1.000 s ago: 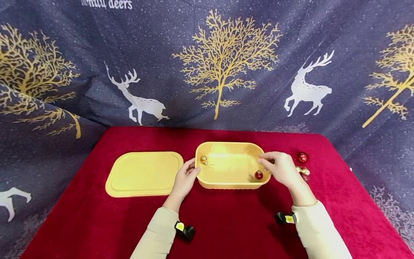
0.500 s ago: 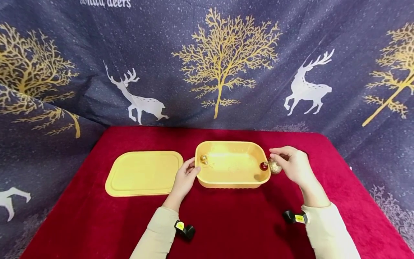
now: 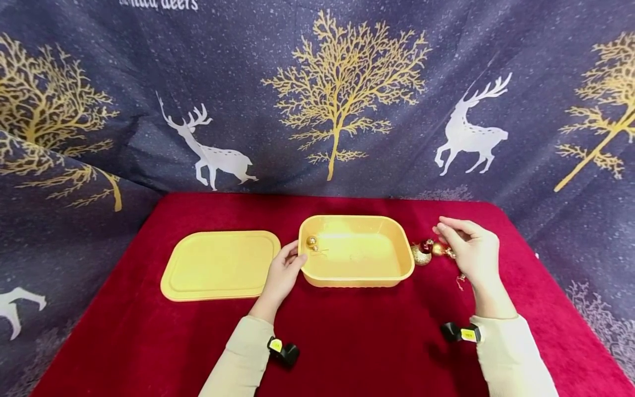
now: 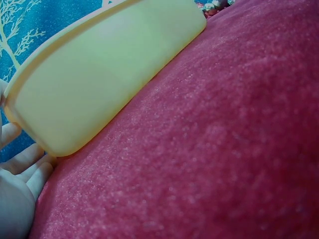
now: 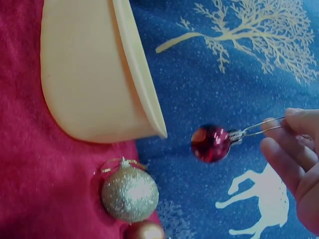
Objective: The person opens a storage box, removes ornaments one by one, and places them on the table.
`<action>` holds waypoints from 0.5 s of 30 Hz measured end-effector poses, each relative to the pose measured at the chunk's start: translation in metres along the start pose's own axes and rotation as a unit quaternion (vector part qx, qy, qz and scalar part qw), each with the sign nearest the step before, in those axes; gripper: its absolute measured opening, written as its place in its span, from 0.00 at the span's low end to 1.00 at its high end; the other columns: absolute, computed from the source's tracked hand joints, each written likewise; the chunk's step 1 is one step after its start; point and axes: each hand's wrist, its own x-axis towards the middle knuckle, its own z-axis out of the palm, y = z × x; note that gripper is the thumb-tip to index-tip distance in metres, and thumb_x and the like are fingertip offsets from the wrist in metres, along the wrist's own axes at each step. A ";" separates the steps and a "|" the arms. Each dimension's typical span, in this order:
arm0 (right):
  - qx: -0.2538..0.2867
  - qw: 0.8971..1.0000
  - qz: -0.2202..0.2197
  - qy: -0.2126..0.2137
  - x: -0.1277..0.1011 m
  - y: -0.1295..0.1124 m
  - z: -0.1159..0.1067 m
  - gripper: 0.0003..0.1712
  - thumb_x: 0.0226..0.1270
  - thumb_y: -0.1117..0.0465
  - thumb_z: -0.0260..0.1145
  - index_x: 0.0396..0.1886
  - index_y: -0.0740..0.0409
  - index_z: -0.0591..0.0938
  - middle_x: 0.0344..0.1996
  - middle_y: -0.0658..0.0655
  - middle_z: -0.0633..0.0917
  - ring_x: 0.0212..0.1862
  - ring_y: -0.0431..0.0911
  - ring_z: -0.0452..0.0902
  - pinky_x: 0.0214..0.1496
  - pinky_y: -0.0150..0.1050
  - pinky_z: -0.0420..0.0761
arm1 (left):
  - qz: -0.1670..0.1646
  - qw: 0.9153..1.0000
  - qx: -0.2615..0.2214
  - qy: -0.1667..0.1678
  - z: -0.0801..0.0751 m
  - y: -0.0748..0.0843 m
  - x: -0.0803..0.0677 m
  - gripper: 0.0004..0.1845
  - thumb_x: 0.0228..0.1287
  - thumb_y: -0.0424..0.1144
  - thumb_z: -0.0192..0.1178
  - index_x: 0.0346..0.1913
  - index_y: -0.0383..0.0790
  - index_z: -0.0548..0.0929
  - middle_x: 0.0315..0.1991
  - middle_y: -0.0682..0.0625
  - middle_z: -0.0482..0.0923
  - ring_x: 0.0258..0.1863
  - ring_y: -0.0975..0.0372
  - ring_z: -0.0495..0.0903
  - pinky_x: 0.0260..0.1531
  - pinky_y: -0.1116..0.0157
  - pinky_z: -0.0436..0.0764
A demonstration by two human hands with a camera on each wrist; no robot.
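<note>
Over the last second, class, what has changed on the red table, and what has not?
The right hand carried the small red bauble by its wire loop out of the yellow tub and rightward, past the glittery gold bauble. The left hand still rests on the tub's left end; the lid and small gold bauble stayed put.

Lid (image 3: pixel 220 265) lies left of tub (image 3: pixel 355 277); one bauble (image 3: pixel 311 241) in tub, other baubles (image 3: pixel 421 255) just right of it.
</note>
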 end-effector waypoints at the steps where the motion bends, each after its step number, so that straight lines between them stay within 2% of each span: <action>1: 0.000 1.000 0.007 0.005 0.000 0.001 -0.001 0.13 0.56 0.74 0.67 0.43 0.74 0.83 0.21 0.29 0.83 0.24 0.27 0.81 0.26 0.22 0.78 | -0.001 1.000 0.000 0.002 0.000 -0.004 0.002 0.26 0.67 0.37 0.56 0.66 0.37 0.69 0.59 0.38 0.73 0.56 0.53 0.74 0.55 0.61 0.75; 5: 0.014 0.999 0.048 0.018 0.001 0.005 -0.007 0.14 0.57 0.74 0.67 0.44 0.74 0.83 0.20 0.32 0.84 0.25 0.29 0.82 0.27 0.22 0.79 | 0.006 1.000 -0.005 0.009 0.000 -0.019 0.009 0.25 0.67 0.39 0.56 0.66 0.41 0.69 0.58 0.41 0.73 0.56 0.54 0.74 0.55 0.61 0.75; 15: 0.023 0.993 0.104 0.045 0.001 0.025 -0.020 0.12 0.57 0.71 0.68 0.42 0.62 0.87 0.20 0.39 0.86 0.22 0.31 0.82 0.20 0.23 0.76 | 0.024 1.000 0.003 0.020 0.003 -0.019 0.008 0.24 0.66 0.38 0.57 0.64 0.42 0.71 0.55 0.41 0.75 0.55 0.53 0.75 0.54 0.60 0.75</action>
